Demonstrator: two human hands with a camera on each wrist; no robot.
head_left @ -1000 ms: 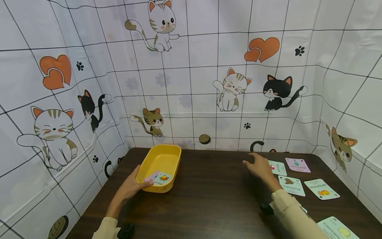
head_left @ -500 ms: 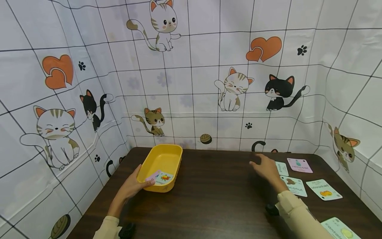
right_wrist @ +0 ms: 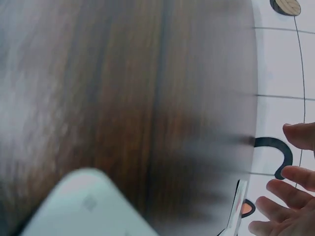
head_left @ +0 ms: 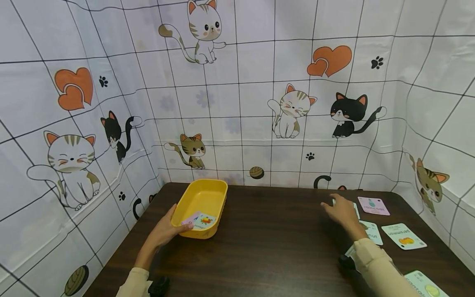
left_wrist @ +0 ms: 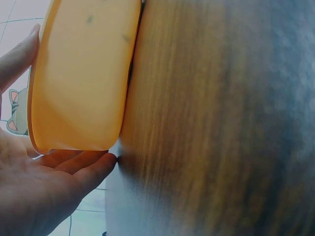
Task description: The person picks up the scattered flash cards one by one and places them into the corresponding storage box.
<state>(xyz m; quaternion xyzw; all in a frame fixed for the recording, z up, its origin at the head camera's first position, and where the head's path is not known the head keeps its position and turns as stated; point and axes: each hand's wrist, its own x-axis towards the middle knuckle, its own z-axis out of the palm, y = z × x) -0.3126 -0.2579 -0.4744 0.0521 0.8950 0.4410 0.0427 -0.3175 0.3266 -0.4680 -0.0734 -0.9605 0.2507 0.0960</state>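
Note:
My left hand (head_left: 163,229) holds the near left corner of a yellow plastic tray (head_left: 198,196), thumb over the rim. In the left wrist view, its fingers (left_wrist: 93,169) lie along the tray's end. A pink card and a card with an orange fruit picture (head_left: 205,221) lie inside the tray. Over on the right, my right hand (head_left: 343,214) hovers with loosely spread fingers and nothing in its grasp. It covers most of a pale green card (head_left: 357,211). The coconut card (head_left: 374,234) is partly hidden by the right wrist.
A pink raincoat card (head_left: 374,206) lies at the back right. An orange-fruit card (head_left: 404,236) is nearer, and a melon card (head_left: 423,284) lies close by the right sleeve. Another card's corner (right_wrist: 88,206) shows in the right wrist view. A cat-print curtain (head_left: 237,123) surrounds the dark table (head_left: 267,243).
My right hand has moved right, covering more of the pale green card and the coconut card. The left hand and the tray stay in place; the head view has shifted slightly.

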